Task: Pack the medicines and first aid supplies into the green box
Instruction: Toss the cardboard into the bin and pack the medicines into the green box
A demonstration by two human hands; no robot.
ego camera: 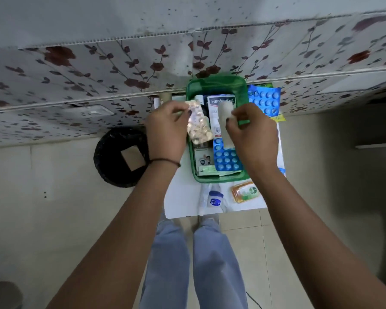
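Head view, looking straight down over a small white table [183,197]. The green rectangular plastic box [216,85] sits open on the table's far half, rim showing all round except where the hands cover it. The left hand [165,132] holds a clear blister strip of pale yellow round tablets [197,128] above the box's left side; its fingers [181,110] are pinched on the strip's top end, and the strip hangs down over the box. A thin dark band circles the left wrist. The right hand [252,137] holds a white rolled gauze bandage [225,121] upright-ish above the box's middle, fingers clamped on its upper part. Inside the box: a white and dark Hansaplast carton [221,101] at the far end, a blue blister pack of round tablets [226,159] at the near right, a small white printed carton [203,159] at the near left, and a pale green sachet [207,170] along the near wall. Outside the box, a 2nd blue blister sheet [265,101] lies just beside its far right corner. Near the table's front edge lie a small jar with a blue lid [215,198] and an orange wrapped soap bar [245,191], apart from each other. On the floor left of the table stands a black round bin [112,157]. Blue-trousered legs [187,264] show below.
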